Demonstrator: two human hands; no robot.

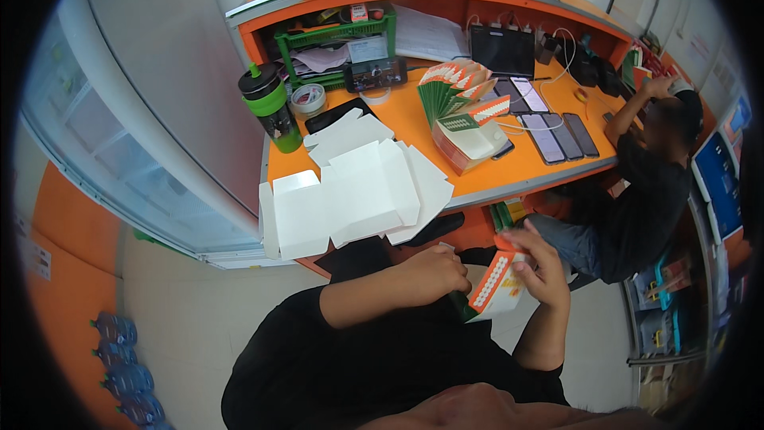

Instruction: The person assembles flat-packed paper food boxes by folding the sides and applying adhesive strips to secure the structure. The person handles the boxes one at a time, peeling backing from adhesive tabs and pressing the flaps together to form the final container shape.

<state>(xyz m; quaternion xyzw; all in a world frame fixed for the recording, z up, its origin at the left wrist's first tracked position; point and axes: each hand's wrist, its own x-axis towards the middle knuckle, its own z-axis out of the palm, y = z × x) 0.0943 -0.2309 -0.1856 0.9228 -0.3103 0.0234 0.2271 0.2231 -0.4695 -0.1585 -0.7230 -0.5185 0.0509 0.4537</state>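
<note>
In front of my body I have a small white, orange and green carton, tilted, with an orange flap at its top. My left hand is closed at the carton's left side, its fingertips partly hidden. My right hand grips the upper right of the carton, fingers bent over the orange flap. Just beyond, unfolded white carton blanks lie stacked over the desk's front edge. Farther right on the desk stands another carton, with a fanned-out row of flat green-and-orange cartons behind it.
Several phones lie at the desk's right, with white cables. A green-and-black bottle, tape roll, propped phone and green crate stand at the left. A person in black sits at the right. Water bottles line the floor.
</note>
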